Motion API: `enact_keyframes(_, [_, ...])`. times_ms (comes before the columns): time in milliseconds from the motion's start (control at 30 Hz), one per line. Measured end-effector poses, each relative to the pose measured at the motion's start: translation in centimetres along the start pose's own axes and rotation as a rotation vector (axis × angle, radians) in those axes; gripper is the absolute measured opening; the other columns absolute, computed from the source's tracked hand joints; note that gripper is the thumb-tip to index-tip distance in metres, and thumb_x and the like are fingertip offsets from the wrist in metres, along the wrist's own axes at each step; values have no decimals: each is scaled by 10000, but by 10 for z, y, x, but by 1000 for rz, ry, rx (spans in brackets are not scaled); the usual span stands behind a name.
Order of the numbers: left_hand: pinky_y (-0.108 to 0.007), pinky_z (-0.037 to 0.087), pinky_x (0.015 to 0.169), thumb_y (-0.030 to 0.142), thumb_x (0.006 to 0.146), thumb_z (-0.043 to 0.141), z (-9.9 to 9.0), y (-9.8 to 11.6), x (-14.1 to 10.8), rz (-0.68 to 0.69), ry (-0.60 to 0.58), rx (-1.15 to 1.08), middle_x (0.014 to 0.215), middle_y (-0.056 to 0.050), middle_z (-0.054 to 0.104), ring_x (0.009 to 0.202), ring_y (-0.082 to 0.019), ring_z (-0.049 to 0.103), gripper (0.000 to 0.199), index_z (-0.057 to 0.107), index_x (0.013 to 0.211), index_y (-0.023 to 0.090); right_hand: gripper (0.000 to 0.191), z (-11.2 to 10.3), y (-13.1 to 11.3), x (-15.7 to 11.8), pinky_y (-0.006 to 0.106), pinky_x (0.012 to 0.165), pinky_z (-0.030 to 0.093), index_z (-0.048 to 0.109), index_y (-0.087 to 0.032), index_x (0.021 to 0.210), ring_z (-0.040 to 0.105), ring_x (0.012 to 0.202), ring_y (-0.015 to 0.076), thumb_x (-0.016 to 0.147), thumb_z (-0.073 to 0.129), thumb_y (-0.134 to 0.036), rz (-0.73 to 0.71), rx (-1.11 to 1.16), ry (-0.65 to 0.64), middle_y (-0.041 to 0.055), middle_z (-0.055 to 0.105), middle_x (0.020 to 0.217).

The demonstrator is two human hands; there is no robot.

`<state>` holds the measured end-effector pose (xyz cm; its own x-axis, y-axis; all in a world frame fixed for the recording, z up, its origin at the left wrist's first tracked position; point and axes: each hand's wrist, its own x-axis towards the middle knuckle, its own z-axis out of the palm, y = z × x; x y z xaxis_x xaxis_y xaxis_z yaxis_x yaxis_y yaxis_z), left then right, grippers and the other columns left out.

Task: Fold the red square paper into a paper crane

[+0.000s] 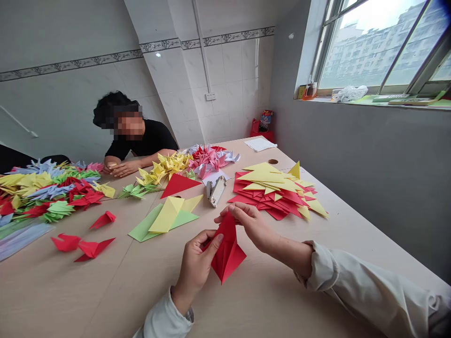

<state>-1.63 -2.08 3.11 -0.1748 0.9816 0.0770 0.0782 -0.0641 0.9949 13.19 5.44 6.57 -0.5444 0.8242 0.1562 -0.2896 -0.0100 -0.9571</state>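
head: paper [229, 253] in left hand [195, 263]

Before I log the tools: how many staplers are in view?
1: the stapler is on the table, beyond the red paper that the left hand grips and left of the red-and-yellow pile. Any others could be hidden under that pile.

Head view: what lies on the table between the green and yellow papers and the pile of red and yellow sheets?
A silver stapler-like tool lies between them in the head view, with white paper showing behind it.
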Motion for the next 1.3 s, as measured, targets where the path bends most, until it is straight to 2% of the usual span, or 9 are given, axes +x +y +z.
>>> enact_keyframes(200, [-252,490,698,385,790,676,2,-2,0,37,75,51,797,-42,686,759,-174,598,232,696,827,157,291,3,8,-1,261,652,461,658,-157,735,599,691,148,696,754,-429,102,14,-1,11,671,719])
enact_keyframes(400, [-247,490,673,384,784,677,3,-1,-1,39,78,74,785,-41,683,733,-172,594,226,691,794,159,286,3,6,-2,311,771,497,718,-152,781,652,825,195,688,760,-420,152,117,-9,69,729,848])
enact_keyframes(567, [-251,493,665,389,776,684,4,0,0,23,64,56,786,-43,693,729,-177,604,233,693,806,158,314,5,1,-4,340,794,506,725,-152,809,670,858,223,659,779,-423,183,103,12,80,737,840])
enact_keyframes(733, [-237,478,639,396,781,685,3,1,-2,-22,38,49,755,-30,693,690,-159,589,239,693,818,159,302,2,-4,-1,368,880,476,715,-159,836,667,937,238,683,765,-415,160,114,47,86,741,889])
enact_keyframes(933, [-243,470,637,412,782,681,3,0,-1,-59,19,11,744,-32,682,695,-161,578,259,693,795,153,278,-16,-21,13,383,942,421,691,-172,899,653,997,232,745,723,-401,24,15,220,87,734,951])
enact_keyframes(1033, [-248,470,640,417,786,674,3,0,-1,-52,36,10,745,-29,681,698,-166,578,260,689,795,157,317,-16,-19,13,346,878,443,667,-183,953,638,963,206,742,723,-412,30,-28,135,68,711,982])
enact_keyframes(1100, [-246,468,647,413,787,673,3,0,-2,-36,41,27,750,-27,685,704,-167,580,254,690,800,160,350,-14,-9,10,295,758,459,654,-191,949,622,852,175,690,766,-397,59,-106,44,32,690,908])
enact_keyframes(1200, [-247,472,674,404,792,668,3,0,-1,-10,36,54,771,-30,692,732,-172,584,247,699,822,161,272,-10,5,6,249,566,399,657,-169,796,540,640,130,665,774,-377,135,-259,-76,-12,619,702])
enact_keyframes(1300, [-247,470,668,406,802,655,3,-1,0,5,19,79,761,-32,684,730,-175,581,252,702,825,159,251,-8,9,4,246,523,361,639,-150,656,481,577,116,704,730,-380,124,-320,-101,-16,573,613])
